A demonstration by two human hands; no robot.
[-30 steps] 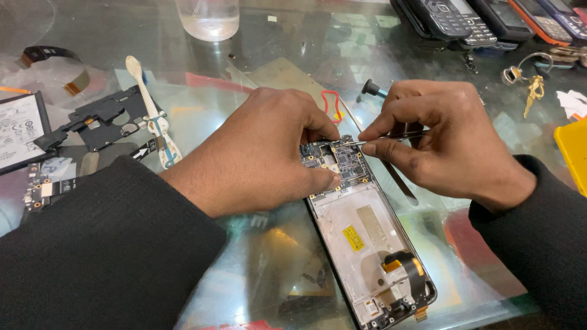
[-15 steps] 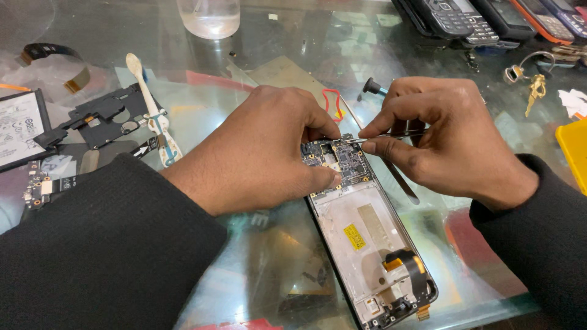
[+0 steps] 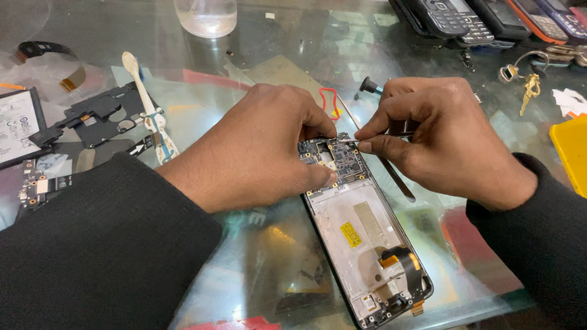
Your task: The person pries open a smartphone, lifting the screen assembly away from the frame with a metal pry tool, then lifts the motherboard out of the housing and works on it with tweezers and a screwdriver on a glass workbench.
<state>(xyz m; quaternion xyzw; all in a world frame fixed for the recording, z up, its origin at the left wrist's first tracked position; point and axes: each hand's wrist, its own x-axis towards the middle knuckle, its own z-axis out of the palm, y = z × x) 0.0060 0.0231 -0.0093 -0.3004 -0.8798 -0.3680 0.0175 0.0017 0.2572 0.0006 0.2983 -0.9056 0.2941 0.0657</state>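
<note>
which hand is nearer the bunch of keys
Right. The right hand is just left of and below the keys; the left hand lies farther left, across the opened phone.

The bench (image 3: 293, 36) has a glossy glass top that throws back soft overhead light in pale patches. Coloured shapes show through the glass, reddish and greenish. Along the far right edge lies a row of keypad phones (image 3: 489, 18). A clear container (image 3: 206, 15) stands at the far edge.
</note>
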